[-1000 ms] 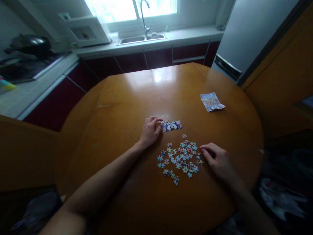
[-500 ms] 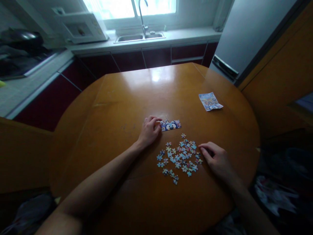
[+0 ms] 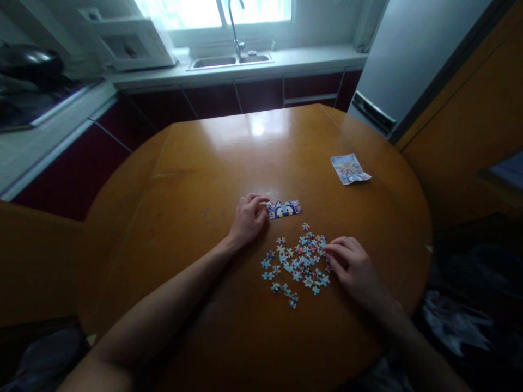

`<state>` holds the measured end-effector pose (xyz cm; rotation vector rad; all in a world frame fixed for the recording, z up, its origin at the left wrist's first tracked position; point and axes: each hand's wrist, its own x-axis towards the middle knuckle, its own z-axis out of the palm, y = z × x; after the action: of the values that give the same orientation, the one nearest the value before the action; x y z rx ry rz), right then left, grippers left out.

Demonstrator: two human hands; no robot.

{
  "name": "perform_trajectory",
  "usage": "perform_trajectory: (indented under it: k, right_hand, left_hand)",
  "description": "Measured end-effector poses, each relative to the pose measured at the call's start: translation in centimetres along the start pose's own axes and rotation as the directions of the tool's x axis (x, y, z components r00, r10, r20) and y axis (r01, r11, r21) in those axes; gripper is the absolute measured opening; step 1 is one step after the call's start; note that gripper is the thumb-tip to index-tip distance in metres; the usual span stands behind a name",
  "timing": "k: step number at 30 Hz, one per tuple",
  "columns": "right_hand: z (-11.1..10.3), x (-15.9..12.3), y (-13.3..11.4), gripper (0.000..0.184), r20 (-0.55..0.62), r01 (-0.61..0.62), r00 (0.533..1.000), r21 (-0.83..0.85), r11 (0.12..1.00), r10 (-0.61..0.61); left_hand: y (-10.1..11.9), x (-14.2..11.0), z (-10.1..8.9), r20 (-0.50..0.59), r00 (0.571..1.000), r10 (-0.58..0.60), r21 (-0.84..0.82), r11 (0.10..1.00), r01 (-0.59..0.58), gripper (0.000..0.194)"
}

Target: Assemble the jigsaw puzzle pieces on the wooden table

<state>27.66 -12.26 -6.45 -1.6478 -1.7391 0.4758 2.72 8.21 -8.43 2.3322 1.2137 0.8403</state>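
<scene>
Over loose puzzle pieces (image 3: 304,261), right hand (image 3: 353,265) slightly open

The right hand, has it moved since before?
Yes: the right hand has moved left across the table, further over the edge of the pieces.

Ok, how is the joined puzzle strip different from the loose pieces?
The joined strip is fitted together; the loose pieces are mostly scattered. The joined strip shows cartoon eyes; the loose pieces make no picture. The joined strip is by the left hand, the loose pieces by the right hand. Both lie on the table.
</scene>
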Motion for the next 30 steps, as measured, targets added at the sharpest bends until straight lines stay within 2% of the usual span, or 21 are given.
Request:
perform_trajectory:
  k: [3,6,10,14,21,30]
  right_hand:
    - [-0.6,1.5,-0.8,0.014,0.021,0.045,0.999,-0.018,0.999,-0.045]
    - [-1.2,3.1,-0.5,0.015,0.016,0.060,0.998,-0.035,0.998,-0.059]
    - [-1.1,4.4,1.2,0.014,-0.047,-0.021,0.999,0.045,0.999,0.023]
    - [-0.4,4.2,2.3,0.015,-0.063,-0.097,0.992,0.115,0.989,0.105]
    - [-0.3,3.8,1.6,0.014,-0.035,-0.083,0.995,0.131,0.988,0.089]
    - [-0.2,3.7,2.4,0.014,-0.065,-0.089,0.993,0.129,0.988,0.098]
  left_hand:
    - [0.1,0.0,0.0,-0.001,1.000,-0.002,0.000,1.000,0.002,0.023]
    - [0.1,0.0,-0.1,0.002,1.000,0.001,-0.005,1.000,-0.001,0.023]
    - [0.1,0.0,-0.1,0.006,1.000,-0.001,0.004,1.000,0.001,0.023]
    - [0.1,0.0,0.0,0.011,1.000,0.004,0.021,1.000,-0.004,0.022]
    - [0.1,0.1,-0.1,0.013,1.000,0.003,0.024,1.000,-0.003,0.022]
    - [0.0,0.1,0.0,0.017,1.000,0.005,0.023,1.000,-0.006,0.021]
